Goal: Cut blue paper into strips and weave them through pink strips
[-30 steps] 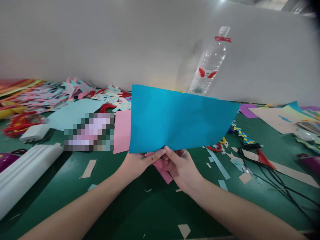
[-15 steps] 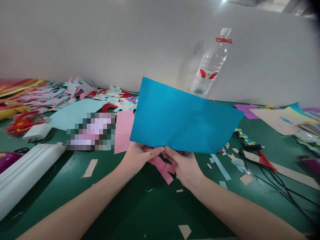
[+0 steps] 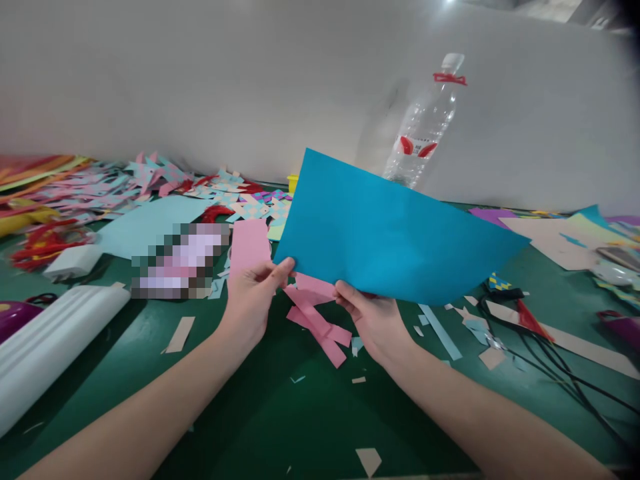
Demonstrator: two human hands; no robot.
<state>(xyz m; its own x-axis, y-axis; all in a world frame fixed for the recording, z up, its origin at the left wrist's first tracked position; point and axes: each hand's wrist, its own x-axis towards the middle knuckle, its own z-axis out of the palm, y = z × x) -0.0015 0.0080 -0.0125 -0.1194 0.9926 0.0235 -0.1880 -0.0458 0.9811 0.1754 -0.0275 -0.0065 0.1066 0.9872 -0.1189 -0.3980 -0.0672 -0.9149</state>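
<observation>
A sheet of blue paper [image 3: 385,233] is held up above the table, tilted, its right end reaching higher than my hands and bending slightly. My left hand [image 3: 253,300] pinches its lower left corner between thumb and fingers. Along the bottom edge, my right hand [image 3: 377,323] grips the sheet with the thumb in front; its other fingers are partly hidden behind the paper. Under the sheet, several pink paper strips [image 3: 325,327] lie crossed on the green table. A wider pink paper piece [image 3: 250,243] rests just beyond my left hand.
A clear plastic bottle [image 3: 420,133] stands behind the sheet by the grey wall. At left are a white roll-like object [image 3: 55,353], a white charger [image 3: 73,262], a blurred-out phone-like item [image 3: 183,261] and piled woven strips. Black cables [image 3: 545,353] and paper scraps lie at right.
My left hand has slid left along the bottom edge to the corner, away from my right hand. The blue sheet has shifted right and tilted, uncovering more of the pink strips.
</observation>
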